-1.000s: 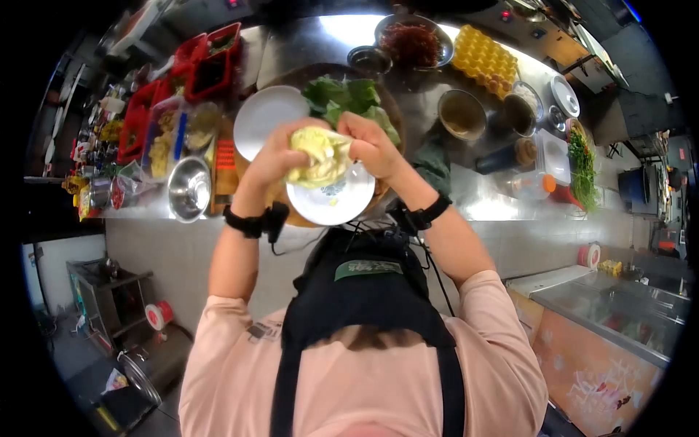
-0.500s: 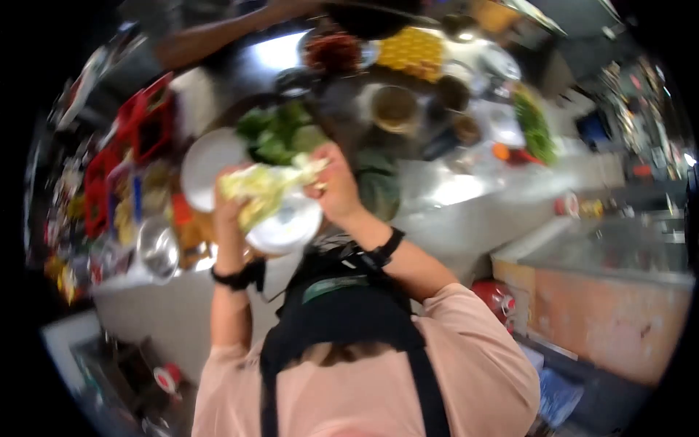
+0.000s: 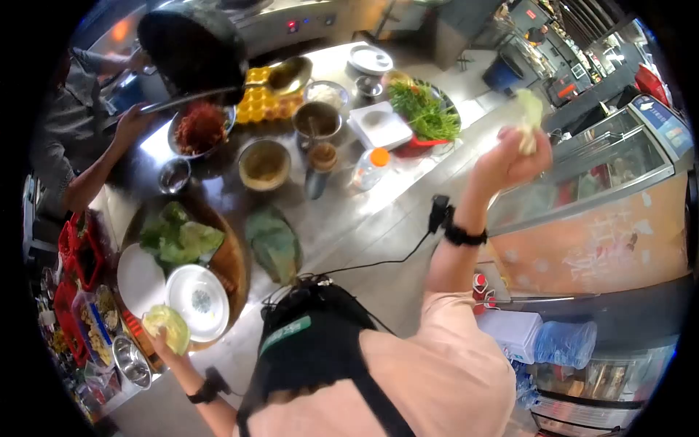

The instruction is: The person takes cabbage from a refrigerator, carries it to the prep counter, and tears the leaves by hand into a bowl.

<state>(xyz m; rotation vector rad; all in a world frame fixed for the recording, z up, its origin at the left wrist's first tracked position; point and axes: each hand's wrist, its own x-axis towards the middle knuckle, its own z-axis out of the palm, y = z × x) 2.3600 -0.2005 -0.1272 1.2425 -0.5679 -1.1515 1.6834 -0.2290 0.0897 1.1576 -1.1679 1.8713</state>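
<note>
My left hand (image 3: 164,345) holds a pale yellow-green cabbage (image 3: 169,328) beside the lower rim of a white plate (image 3: 197,303) with a patterned centre. Far to the right, my right hand (image 3: 517,156) is raised and closed around a pale cabbage piece (image 3: 530,116) that sticks up above the fist. A second white plate (image 3: 141,281) lies left of the patterned one. Green leaves (image 3: 178,234) rest on a round wooden board (image 3: 234,280) above the plates.
Across the counter a co-worker's hand (image 3: 132,124) is by a black wok (image 3: 191,51) and a ladle (image 3: 290,74). Bowls, a yellow egg tray (image 3: 262,104), an orange-capped bottle (image 3: 370,169) and greens (image 3: 425,109) stand there. A glass-topped cabinet (image 3: 582,171) is at right.
My right hand has swung far right with a cabbage piece, away from my left hand, which keeps the cabbage. The view has turned right, and a co-worker with a wok has appeared.
</note>
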